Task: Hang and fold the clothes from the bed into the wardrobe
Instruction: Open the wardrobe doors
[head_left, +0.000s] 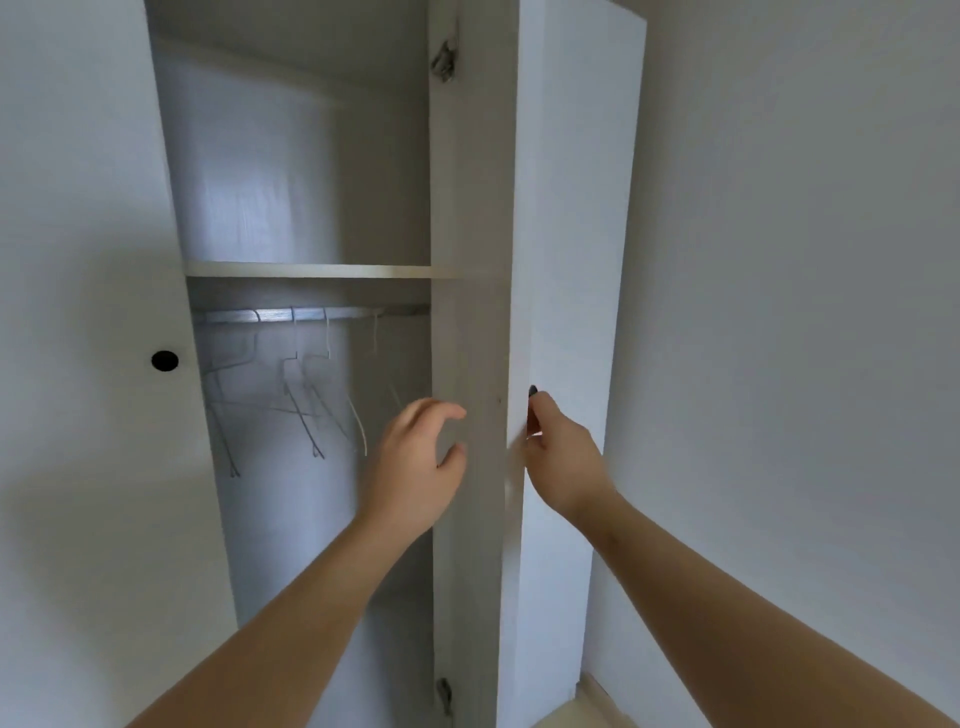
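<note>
A white wardrobe stands in front of me with its right door (566, 260) swung open. My right hand (563, 457) grips the black knob (532, 392) on that door's outer face. My left hand (415, 462) hovers just inside the opening, fingers loosely curved, holding nothing, close to the door's inner edge. Inside, a metal rail (291, 315) carries several bare wire hangers (306, 400). A shelf (311, 270) sits above the rail with nothing on it. No clothes and no bed are in view.
The closed left door (88, 312) has a black knob (164, 360). Hinges (444, 57) show at the top and bottom of the open door. A plain white wall (779, 312) lies to the right, with a strip of pale floor (587, 712) below.
</note>
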